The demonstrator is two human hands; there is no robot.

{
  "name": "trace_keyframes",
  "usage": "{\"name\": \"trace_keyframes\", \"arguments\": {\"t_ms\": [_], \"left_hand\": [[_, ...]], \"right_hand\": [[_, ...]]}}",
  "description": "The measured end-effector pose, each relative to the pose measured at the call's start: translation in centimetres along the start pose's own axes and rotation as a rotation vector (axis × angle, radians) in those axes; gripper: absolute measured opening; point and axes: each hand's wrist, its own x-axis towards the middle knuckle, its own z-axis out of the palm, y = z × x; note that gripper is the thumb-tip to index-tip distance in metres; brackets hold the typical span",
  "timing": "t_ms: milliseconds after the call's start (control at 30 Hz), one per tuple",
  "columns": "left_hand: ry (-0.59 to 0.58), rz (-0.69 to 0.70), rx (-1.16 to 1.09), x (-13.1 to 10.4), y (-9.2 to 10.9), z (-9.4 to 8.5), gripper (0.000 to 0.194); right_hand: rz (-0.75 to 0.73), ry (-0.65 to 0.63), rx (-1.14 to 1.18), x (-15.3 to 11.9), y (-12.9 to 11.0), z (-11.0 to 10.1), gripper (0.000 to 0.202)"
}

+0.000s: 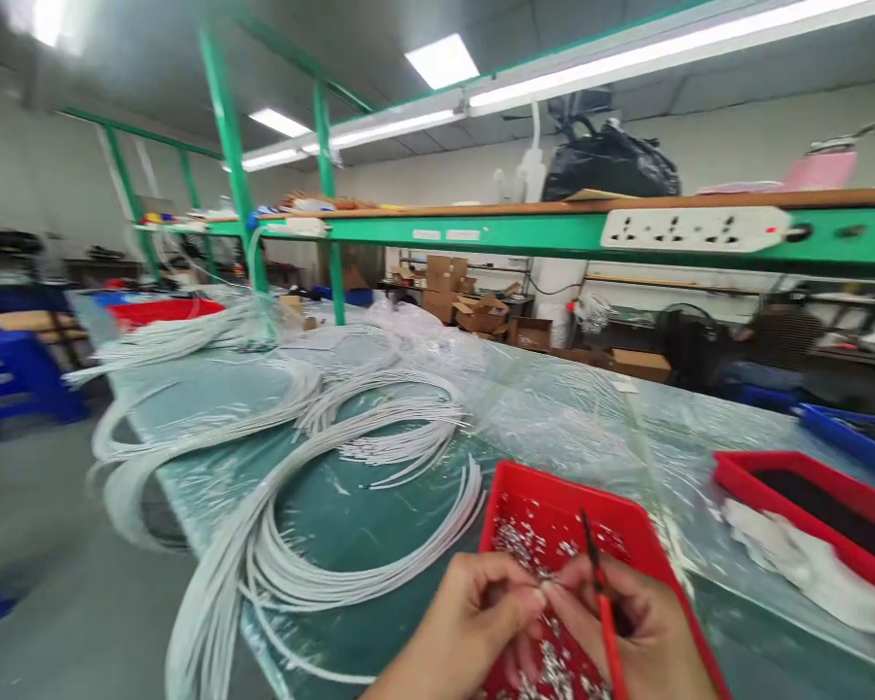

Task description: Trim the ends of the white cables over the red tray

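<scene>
From the head camera, both hands meet low in the frame over a red tray [631, 525] that sits on the plastic-covered surface [554, 408]. The left hand [473, 622] has its fingertips pinched narrow on a tiny silvery part [543, 583], and the right hand [642, 632] pinches in from the other side while also gripping a slim red-handled tool [604, 603] whose dark tip points up and away. The tray floor is scattered with many small metal pieces [525, 540] of the same kind. These pieces look very light, hard and smooth, so they are likely to slip or skip away; a fingertip pinch across the body seems the only sensible hold, and the tool probably helps where fingers are too blunt. To the left, white cable loops [350, 457] lie in loose coils; they look limp and light. A second red tray [809, 486] holding crumpled white material [809, 564] sits at the right. The pinched part is too small and blurred to identify, the fingers cover most of it, both wrists are cut off by the bottom edge, and the tool's tip shape is hard to make out.
</scene>
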Motion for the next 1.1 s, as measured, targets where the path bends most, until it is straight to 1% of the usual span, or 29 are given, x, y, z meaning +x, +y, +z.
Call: {"name": "trace_keyframes", "arguments": {"t_ms": [100, 167, 233, 333, 367, 400, 467, 533, 600, 667, 700, 733, 767, 833, 900, 933, 967, 1033, 1067, 1100], "left_hand": [[-0.029, 0.024, 0.118, -0.3, 0.6, -0.5, 0.039], [-0.066, 0.055, 0.183, -0.5, 1.1, -0.7, 0.035], [-0.082, 0.07, 0.198, -0.5, 1.5, -0.8, 0.034], [-0.04, 0.04, 0.188, -0.4, 1.5, -0.6, 0.035], [-0.005, 0.044, 0.214, -0.3, 1.4, -0.4, 0.034], [0.048, 0.077, 0.272, -0.3, 1.2, -0.3, 0.031], [0.169, 0.224, 0.468, -0.4, 0.7, 0.0, 0.022], [0.288, 0.457, 0.718, -0.4, 0.1, 0.3, 0.015], [0.373, 0.674, 0.944, -0.4, -0.5, 0.4, 0.013], [0.424, 0.798, 1.123, -0.4, -0.8, 0.5, 0.015], [0.419, 0.812, 1.179, -0.5, -0.7, 0.4, 0.016], [0.398, 0.789, 1.206, -0.5, -0.6, 0.3, 0.016], [0.363, 0.73, 1.203, -0.6, -0.3, 0.1, 0.015], [0.309, 0.526, 1.173, -0.5, 0.4, -0.7, 0.018], [0.331, 0.283, 1.202, 0.1, 1.1, -2.2, 0.027], [0.375, 0.195, 1.297, 0.8, 1.2, -3.2, 0.032], [0.413, 0.156, 1.336, 1.7, 1.1, -4.4, 0.035], [0.439, 0.092, 1.38, 3.8, 0.4, -6.6, 0.03], [0.422, 0.054, 1.394, 4.8, -0.1, -7.6, 0.025], [0.399, 0.018, 1.401, 5.8, -0.7, -8.5, 0.022]], "right_hand": [[-0.086, 0.022, -0.072, 0.2, 0.0, -0.2, 0.022], [-0.108, 0.036, -0.09, 0.4, -0.1, -0.4, 0.022], [-0.115, 0.047, -0.085, 0.5, -0.1, -0.5, 0.023], [-0.113, 0.058, -0.074, 0.6, -0.1, -0.5, 0.022], [-0.111, 0.065, -0.072, 0.6, -0.1, -0.5, 0.022], [-0.109, 0.073, -0.074, 0.6, 0.0, -0.5, 0.021], [-0.105, 0.089, -0.081, 0.5, 0.2, -0.4, 0.02], [-0.096, 0.098, -0.089, 0.4, 0.3, -0.3, 0.02], [-0.074, 0.1, -0.1, 0.3, 0.2, -0.3, 0.021], [-0.046, 0.086, -0.122, 0.2, 0.0, -0.3, 0.023], [-0.033, 0.074, -0.138, 0.2, -0.1, -0.5, 0.025], [-0.024, 0.06, -0.158, 0.2, -0.2, -0.9, 0.026], [-0.019, 0.046, -0.181, 0.3, -0.2, -1.4, 0.026], [-0.016, 0.019, -0.246, 0.8, 0.0, -2.8, 0.026], [-0.021, -0.01, -0.329, 1.4, 0.7, -4.6, 0.03], [-0.023, -0.025, -0.365, 1.8, 1.2, -5.3, 0.03], [-0.029, -0.033, -0.392, 2.0, 1.8, -6.0, 0.026], [-0.045, -0.037, -0.415, 2.4, 2.8, -6.7, 0.015], [-0.05, -0.036, -0.416, 2.4, 3.3, -6.8, 0.013], [-0.052, -0.034, -0.413, 2.4, 3.7, -6.8, 0.016]]}}
